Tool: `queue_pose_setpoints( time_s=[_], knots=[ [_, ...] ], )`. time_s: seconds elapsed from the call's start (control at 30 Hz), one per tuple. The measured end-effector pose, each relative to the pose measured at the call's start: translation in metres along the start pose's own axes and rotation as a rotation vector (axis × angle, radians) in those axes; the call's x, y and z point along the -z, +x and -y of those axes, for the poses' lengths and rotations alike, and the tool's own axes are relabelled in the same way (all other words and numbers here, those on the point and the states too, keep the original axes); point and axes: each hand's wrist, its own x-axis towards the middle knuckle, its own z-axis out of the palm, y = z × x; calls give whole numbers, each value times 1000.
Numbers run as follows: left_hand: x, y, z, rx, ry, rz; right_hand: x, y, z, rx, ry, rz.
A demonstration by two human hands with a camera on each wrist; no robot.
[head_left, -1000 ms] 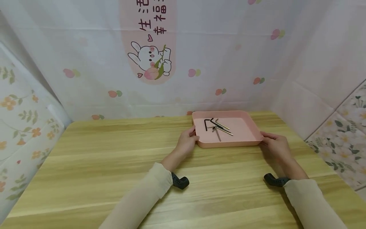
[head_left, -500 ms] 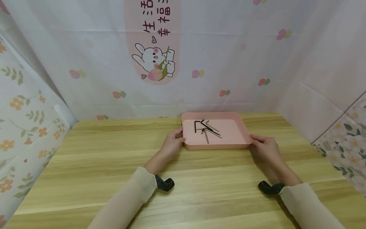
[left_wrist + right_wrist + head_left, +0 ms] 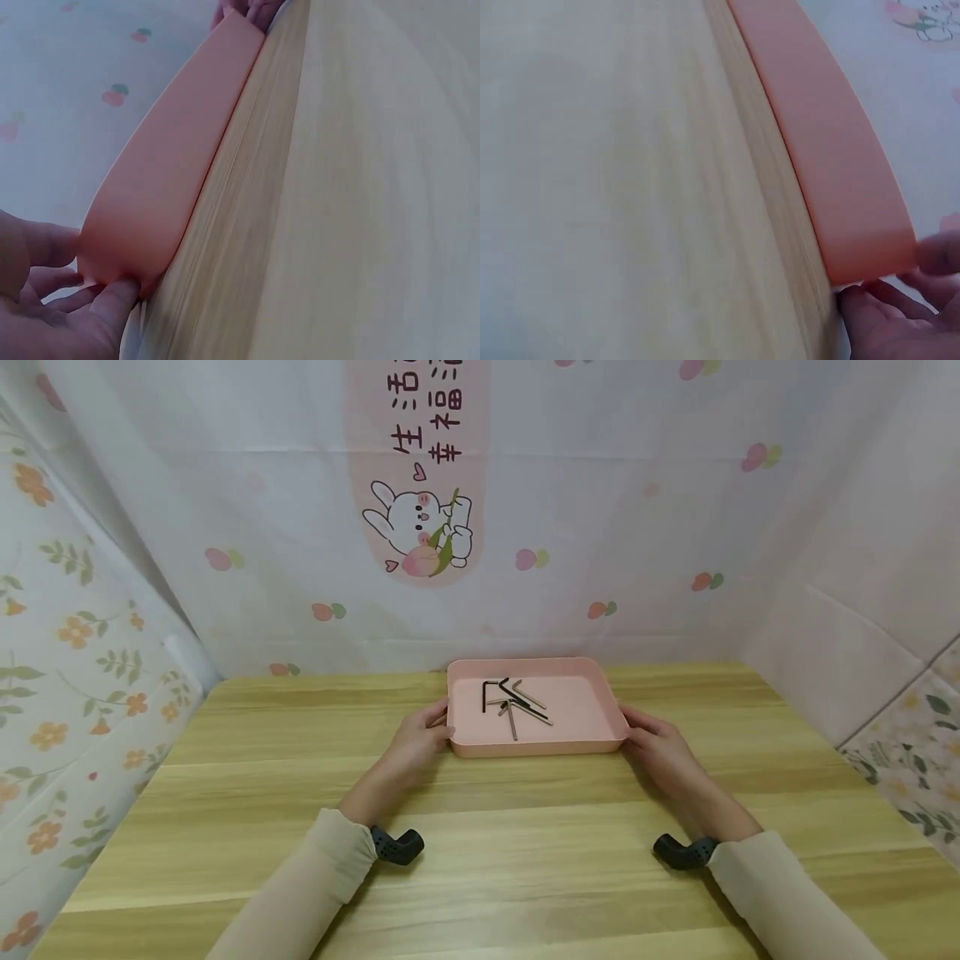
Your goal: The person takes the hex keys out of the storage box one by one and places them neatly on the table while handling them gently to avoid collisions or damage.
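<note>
Pink tray [image 3: 581, 710]: just right of centre in the head frame, at the far edge of the table [image 3: 480, 902], long side facing the camera. L-shaped keys [image 3: 522, 702], some black, some brass or grey, lie jumbled in its left half. They overlap; can't get a firm count.

Left hand [image 3: 412, 739], centre of the head frame, pinches the tray's left end. Thumb sits at the near corner, other fingers bent along the end wall, gap only as wide as the tray's edge. Left wrist view, lower left: fingers [image 3: 54, 244] touch the upper rim, other digits tuck in at the bottom corner.

Right hand [image 3: 663, 756], right of centre, grips the opposite end at its near corner. Right wrist view, lower right: one digit at the rim, others under the corner; hand is cut off by the frame edge and a bit blurred.

Fingertips behind the end walls are hidden. Can't tell if the tray's base touches the table. Black wrist units [image 3: 397, 846] poke out of both beige sleeves [image 3: 288, 893], sleeves cropped at the bottom. Printed curtain [image 3: 600, 527] behind, lettering cut off at top.
</note>
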Motion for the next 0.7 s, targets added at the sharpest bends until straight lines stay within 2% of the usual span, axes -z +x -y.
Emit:
queue_pose_setpoints(
  time_s=[0.17, 0.27, 0.33, 0.5, 0.6, 0.7],
  knots=[
    [11, -5, -2, -6, 14, 1, -2, 10, -4, 41, 48, 64],
    [17, -7, -5, 24, 27, 8, -4, 16, -5, 42, 60, 78],
    [21, -7, -6, 42, 47, 17, -7, 21, -4, 31, 46, 63],
    [30, -6, -9, 64, 82, 9, -17, 30, 0, -24, -4, -40],
    [32, -5, -9, 77, 111, -34, -21, 34, 1, -44, -14, -68],
    [34, -4, -8, 88, 138, -103, -24, 36, 2, -45, -15, -60]
  ],
)
